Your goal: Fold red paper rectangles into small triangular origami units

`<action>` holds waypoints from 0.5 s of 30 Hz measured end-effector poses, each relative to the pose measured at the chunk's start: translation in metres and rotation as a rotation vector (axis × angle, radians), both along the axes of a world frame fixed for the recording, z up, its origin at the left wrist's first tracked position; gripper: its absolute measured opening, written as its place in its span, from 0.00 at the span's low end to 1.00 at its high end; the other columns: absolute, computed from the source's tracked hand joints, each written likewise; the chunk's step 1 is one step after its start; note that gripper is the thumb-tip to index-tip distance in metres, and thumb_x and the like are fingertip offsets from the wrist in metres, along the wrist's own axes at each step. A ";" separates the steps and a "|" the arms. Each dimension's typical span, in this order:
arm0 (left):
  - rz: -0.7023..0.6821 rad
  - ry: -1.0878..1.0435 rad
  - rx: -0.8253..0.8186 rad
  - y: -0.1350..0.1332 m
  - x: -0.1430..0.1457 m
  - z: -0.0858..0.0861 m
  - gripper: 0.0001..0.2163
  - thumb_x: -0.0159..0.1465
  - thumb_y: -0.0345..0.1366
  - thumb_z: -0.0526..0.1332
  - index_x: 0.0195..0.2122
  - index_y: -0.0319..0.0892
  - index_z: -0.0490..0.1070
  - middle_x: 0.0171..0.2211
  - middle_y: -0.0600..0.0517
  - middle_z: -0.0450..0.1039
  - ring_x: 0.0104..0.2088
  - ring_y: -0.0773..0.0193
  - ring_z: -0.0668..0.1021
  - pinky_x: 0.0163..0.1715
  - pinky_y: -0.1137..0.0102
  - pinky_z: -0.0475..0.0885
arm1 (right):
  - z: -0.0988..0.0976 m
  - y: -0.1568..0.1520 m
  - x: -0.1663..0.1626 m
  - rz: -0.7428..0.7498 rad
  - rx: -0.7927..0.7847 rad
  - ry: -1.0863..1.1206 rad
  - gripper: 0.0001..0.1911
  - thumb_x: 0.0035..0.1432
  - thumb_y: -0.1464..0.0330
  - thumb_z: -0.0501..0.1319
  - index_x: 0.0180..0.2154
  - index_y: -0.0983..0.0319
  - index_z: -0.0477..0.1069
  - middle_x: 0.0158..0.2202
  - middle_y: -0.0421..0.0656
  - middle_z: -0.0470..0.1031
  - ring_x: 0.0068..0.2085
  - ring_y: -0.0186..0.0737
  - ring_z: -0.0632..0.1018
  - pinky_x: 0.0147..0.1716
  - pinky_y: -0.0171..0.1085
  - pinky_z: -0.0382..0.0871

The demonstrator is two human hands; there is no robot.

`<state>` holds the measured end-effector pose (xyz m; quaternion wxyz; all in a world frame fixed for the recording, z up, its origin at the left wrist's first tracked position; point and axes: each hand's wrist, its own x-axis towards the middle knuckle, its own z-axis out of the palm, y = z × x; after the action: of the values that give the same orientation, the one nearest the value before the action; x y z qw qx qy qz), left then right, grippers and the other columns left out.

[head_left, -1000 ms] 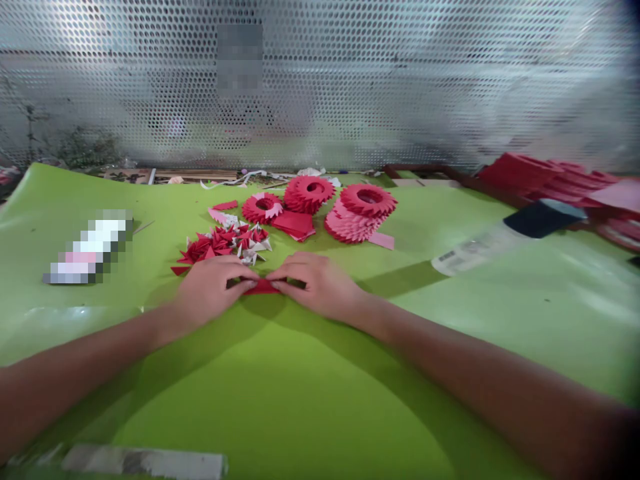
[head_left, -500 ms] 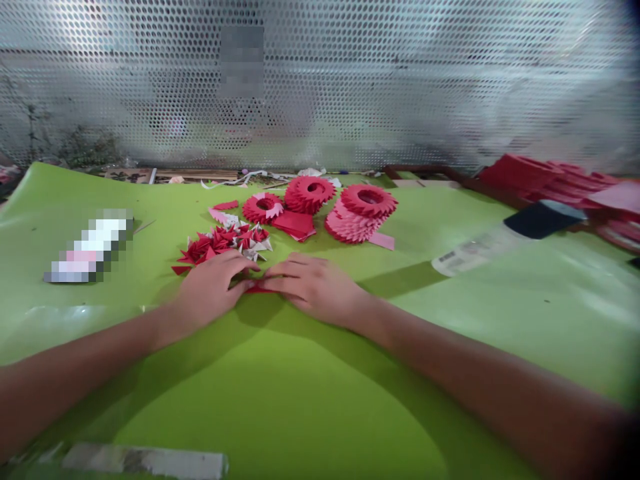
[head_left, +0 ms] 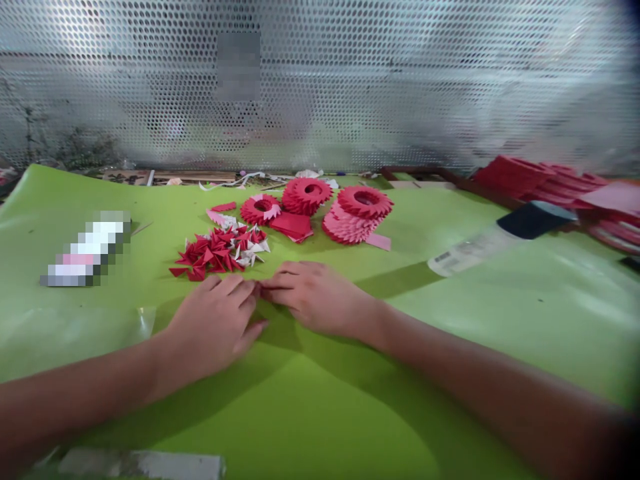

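Note:
My left hand point(head_left: 217, 323) lies flat, palm down, on the green sheet point(head_left: 310, 413), fingers stretched forward. My right hand point(head_left: 313, 297) rests beside it with fingers bent, and the fingertips of both hands meet. The small red paper piece seen earlier between them is hidden under the fingers. Just beyond my left hand lies a pile of small folded red and white paper triangles point(head_left: 220, 250). Farther back are three red paper rings point(head_left: 307, 193) and a stack of red paper squares point(head_left: 293, 225).
A clear bottle with a dark cap point(head_left: 500, 237) lies at the right. Stacks of red paper point(head_left: 545, 180) sit at the far right. A blurred-out item point(head_left: 87, 257) lies at the left, and a perforated metal screen point(head_left: 400, 80) closes the back.
My left hand has slid back toward me and flattened onto the sheet. The red paper piece visible between my fingertips earlier is now covered. My right hand barely moved.

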<state>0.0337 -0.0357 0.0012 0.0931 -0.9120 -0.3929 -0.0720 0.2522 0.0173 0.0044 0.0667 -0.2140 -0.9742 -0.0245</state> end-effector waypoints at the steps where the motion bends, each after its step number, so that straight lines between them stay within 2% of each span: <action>1: 0.015 0.015 -0.002 -0.002 0.001 0.000 0.18 0.71 0.43 0.56 0.49 0.34 0.78 0.47 0.40 0.80 0.45 0.49 0.79 0.42 0.53 0.77 | 0.000 -0.001 0.000 -0.005 -0.004 -0.012 0.16 0.64 0.78 0.61 0.51 0.62 0.78 0.50 0.43 0.81 0.47 0.42 0.78 0.48 0.44 0.74; 7: 0.054 0.124 0.016 -0.006 -0.002 0.006 0.15 0.71 0.37 0.56 0.43 0.37 0.82 0.46 0.39 0.81 0.48 0.45 0.79 0.45 0.52 0.75 | 0.004 -0.005 0.000 -0.018 0.043 -0.060 0.18 0.62 0.79 0.60 0.52 0.62 0.77 0.52 0.44 0.81 0.49 0.43 0.78 0.49 0.42 0.72; 12: 0.091 0.219 -0.095 -0.006 -0.001 0.014 0.11 0.69 0.35 0.59 0.39 0.40 0.82 0.44 0.40 0.81 0.43 0.48 0.79 0.37 0.57 0.74 | 0.012 -0.014 0.000 -0.051 0.111 -0.168 0.15 0.63 0.75 0.61 0.50 0.63 0.79 0.48 0.47 0.82 0.46 0.44 0.80 0.42 0.41 0.72; 15: 0.121 0.235 -0.158 -0.003 0.001 0.019 0.11 0.69 0.36 0.60 0.41 0.39 0.82 0.43 0.41 0.81 0.42 0.49 0.79 0.38 0.57 0.74 | 0.015 -0.021 -0.001 -0.126 0.113 -0.237 0.14 0.63 0.74 0.61 0.49 0.64 0.79 0.46 0.48 0.83 0.44 0.45 0.80 0.38 0.40 0.72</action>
<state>0.0345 -0.0391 0.0206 0.0705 -0.8933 -0.4381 0.0720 0.2516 -0.0036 0.0196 -0.0386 -0.2663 -0.9570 -0.1087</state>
